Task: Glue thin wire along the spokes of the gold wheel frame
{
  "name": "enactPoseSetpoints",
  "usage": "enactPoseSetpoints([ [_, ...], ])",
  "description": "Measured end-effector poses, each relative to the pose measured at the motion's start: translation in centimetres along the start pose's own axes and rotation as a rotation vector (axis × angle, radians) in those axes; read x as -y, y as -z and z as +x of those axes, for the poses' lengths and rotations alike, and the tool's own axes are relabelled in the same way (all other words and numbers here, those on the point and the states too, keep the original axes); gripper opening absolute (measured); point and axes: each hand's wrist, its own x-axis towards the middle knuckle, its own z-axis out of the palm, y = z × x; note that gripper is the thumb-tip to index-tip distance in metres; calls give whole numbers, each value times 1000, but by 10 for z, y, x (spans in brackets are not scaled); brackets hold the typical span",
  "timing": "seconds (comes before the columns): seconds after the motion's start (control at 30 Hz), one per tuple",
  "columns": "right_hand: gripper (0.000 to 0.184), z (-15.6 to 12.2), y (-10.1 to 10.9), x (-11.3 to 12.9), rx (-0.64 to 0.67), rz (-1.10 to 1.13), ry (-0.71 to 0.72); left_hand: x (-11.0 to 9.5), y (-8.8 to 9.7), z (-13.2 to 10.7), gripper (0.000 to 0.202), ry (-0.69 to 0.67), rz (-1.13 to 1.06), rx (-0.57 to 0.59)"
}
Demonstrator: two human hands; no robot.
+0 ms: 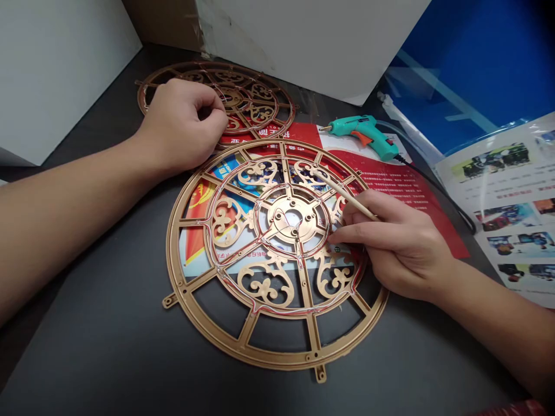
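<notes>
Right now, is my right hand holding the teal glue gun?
No, the teal hot glue gun lies on the red printed sheet; the right hand pinches a thin wooden stick.

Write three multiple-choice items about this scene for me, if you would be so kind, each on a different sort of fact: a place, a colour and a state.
1. Where does the teal hot glue gun lie?
A. On the red printed sheet, beyond the gold openwork wheel frame
B. Inside the frame's central hub
C. On the bare dark tabletop at the near edge

2. What colour is the glue gun's trigger?
A. Blue
B. Orange
C. White

3. What is the right hand doing?
A. Gripping the glue gun
B. Lying open and flat
C. Pinching a thin wooden stick

Answers:
1. A, because the gun rests on the sheet past the frame's far rim.
2. B, because the trigger shows orange against the teal body.
3. C, because the stick is held in the hand, its far end over the frame.
</notes>
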Motion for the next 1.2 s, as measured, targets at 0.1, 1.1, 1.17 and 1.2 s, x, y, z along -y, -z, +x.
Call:
enactPoseSetpoints([
  [0.1, 39, 0, 0, 0, 3, -7, 2, 0, 1, 0, 24, 7, -8, 5],
  [1.1, 42, 0, 1, 2, 46, -35, -42, -11, 6, -5, 20, 94, -24, 72],
  [1.17, 42, 1, 1, 3, 48, -38, -57, -10, 6, -5, 19, 91, -13, 71],
  [1.2, 41, 1, 1, 3, 45, -41, -61, -10, 6, -4, 19, 87, -10, 70],
])
